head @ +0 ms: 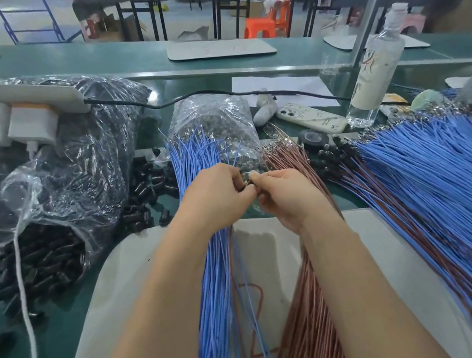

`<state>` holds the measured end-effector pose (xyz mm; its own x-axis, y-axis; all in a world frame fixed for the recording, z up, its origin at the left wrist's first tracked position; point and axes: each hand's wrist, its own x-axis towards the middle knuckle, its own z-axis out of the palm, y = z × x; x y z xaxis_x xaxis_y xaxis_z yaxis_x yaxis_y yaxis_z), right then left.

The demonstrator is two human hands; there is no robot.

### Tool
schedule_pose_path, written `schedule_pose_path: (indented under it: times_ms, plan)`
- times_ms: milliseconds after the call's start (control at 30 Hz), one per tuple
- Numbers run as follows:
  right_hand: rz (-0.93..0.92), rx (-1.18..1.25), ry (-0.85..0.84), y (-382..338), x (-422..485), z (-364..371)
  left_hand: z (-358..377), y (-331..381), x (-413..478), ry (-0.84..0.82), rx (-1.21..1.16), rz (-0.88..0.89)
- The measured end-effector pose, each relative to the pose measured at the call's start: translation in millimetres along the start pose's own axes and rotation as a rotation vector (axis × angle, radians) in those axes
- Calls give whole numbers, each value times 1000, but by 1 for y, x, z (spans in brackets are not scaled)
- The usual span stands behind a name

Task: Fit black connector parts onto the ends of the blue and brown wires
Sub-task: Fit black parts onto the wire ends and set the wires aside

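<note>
My left hand [216, 194] and my right hand [285, 195] meet at the middle of the bench, fingertips together. Between them sits a small black connector part [248, 184], pinched by both; most of it is hidden by my fingers. A blue wire and a brown wire [232, 256] hang down from my hands. A bundle of blue wires [207, 271] lies under my left forearm, and a bundle of brown wires [306, 304] runs under my right forearm. Loose black connector parts [152, 186] lie to the left.
A big fan of blue and brown wires with fitted black ends [427, 194] covers the right. Clear bags of black parts [59, 176] and a smaller clear bag [215, 119] sit behind. A white power strip [14, 122], phone [310, 117], bottle [373, 72] and tape roll [313, 138] stand farther back.
</note>
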<state>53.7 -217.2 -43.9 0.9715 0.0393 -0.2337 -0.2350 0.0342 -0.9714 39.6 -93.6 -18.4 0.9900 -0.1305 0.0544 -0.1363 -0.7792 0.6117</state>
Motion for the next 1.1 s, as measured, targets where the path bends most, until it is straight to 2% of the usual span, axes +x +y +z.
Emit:
schedule_pose_path:
  times_ms: [167, 233, 333, 400, 467, 567, 633, 700, 833, 1000, 1100]
  plan:
    - [102, 120, 9, -4, 14, 4, -3, -5, 10, -2, -24, -18]
    - [103, 84, 17, -3, 17, 5, -2, -5, 10, 14, -14, -8]
    - [-30, -262, 214, -5, 22, -7, 4, -8, 4, 2, -10, -21]
    - [-143, -376, 302, -12, 23, -19, 8, -14, 1, -33, -23, -57]
    - [-182, -515, 201, -17, 21, -17, 8, -21, 3, 11, -131, -101]
    - [-103, -805, 68, -10, 22, -6, 4, -19, 14, 131, -363, -126]
    - [-62, -930, 56, -5, 23, -2, 2, -19, 21, 155, -417, -152]
    - [-77, -1053, 130, -4, 25, -2, 2, -21, 27, 169, -438, -182]
    - [-288, -1050, 309, -5, 33, 3, 8, -24, 34, 195, -479, -213]
    - [-283, -1186, 268, 2, 41, 11, 9, -27, 34, 203, -504, -218]
    - [-348, -1112, 276, 4, 40, 10, 9, -29, 27, 176, -532, -196]
